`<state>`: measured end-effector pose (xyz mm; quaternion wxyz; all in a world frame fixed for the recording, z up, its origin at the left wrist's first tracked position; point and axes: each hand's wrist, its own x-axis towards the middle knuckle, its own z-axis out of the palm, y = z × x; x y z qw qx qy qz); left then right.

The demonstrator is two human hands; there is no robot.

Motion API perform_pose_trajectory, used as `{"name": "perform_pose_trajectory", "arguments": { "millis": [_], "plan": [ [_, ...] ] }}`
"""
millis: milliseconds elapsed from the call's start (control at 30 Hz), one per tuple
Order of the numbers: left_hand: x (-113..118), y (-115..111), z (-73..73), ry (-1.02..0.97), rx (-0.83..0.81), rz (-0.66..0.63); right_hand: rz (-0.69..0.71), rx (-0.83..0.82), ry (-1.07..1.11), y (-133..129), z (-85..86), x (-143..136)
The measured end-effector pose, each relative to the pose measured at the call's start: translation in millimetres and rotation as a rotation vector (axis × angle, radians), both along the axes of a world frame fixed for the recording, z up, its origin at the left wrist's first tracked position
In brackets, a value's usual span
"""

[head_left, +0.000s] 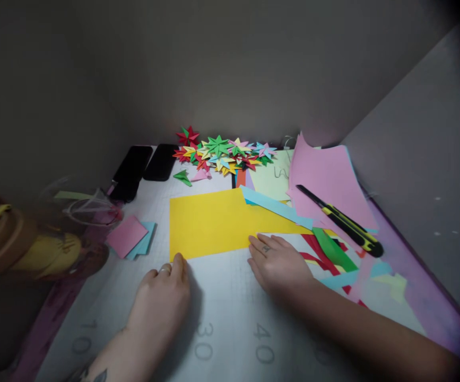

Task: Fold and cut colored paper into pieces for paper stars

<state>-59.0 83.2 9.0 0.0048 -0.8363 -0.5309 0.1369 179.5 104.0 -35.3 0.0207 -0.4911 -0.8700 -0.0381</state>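
A yellow sheet of paper (209,223) lies flat in front of me, its right part under a light blue paper strip (277,206). At the sheet's near left corner is my left hand (164,292), fingers bent together and closed on that corner; the thumb is hidden. My right hand (279,262) lies palm down with fingers stretched out, the fingertips touching the sheet's near edge. Farther right, a black and yellow utility knife (347,225) with its blade out rests on a stack of pink paper (325,170).
Folded paper stars (217,148) are heaped by the back wall. Two black phones (161,162) lie left of them. Small pink and blue squares (128,237) sit at left, near a clear plastic bag (90,209). Paper scraps (333,249) spread at right over the numbered white mat (230,307).
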Motion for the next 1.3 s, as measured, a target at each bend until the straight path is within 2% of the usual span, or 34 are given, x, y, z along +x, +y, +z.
{"name": "perform_pose_trajectory", "arguments": {
  "millis": [300,500,667,767,900,1067,1167,1300],
  "plan": [
    [-2.5,-5.4,-1.2,0.059,-0.015,0.050,-0.086,-0.081,-0.138,5.2,8.7,12.2],
    [-2.5,7.9,1.9,0.022,-0.004,0.112,-0.066,-0.096,-0.143,7.8,14.2,12.9],
    [-14.9,32.4,-12.6,-0.157,0.196,0.157,-0.095,-0.071,-0.106,9.5,19.6,10.9],
    [-18.6,43.3,-24.4,-0.283,0.246,0.076,-0.132,-0.110,-0.028,15.0,25.2,13.9],
    [-15.2,49.2,-37.8,-0.340,0.208,-0.044,-0.206,-0.133,0.126,24.3,31.0,19.5],
    [-10.3,51.0,-42.9,-0.325,0.122,-0.090,-0.115,-0.146,0.315,35.8,32.0,23.1],
    [-5.7,52.7,-38.0,-0.326,0.095,-0.110,-0.045,-0.196,0.353,46.2,31.4,23.9],
    [10.3,59.7,-28.0,-0.330,0.032,-0.158,0.116,-0.309,0.402,60.2,25.2,24.8]
  ]
}}
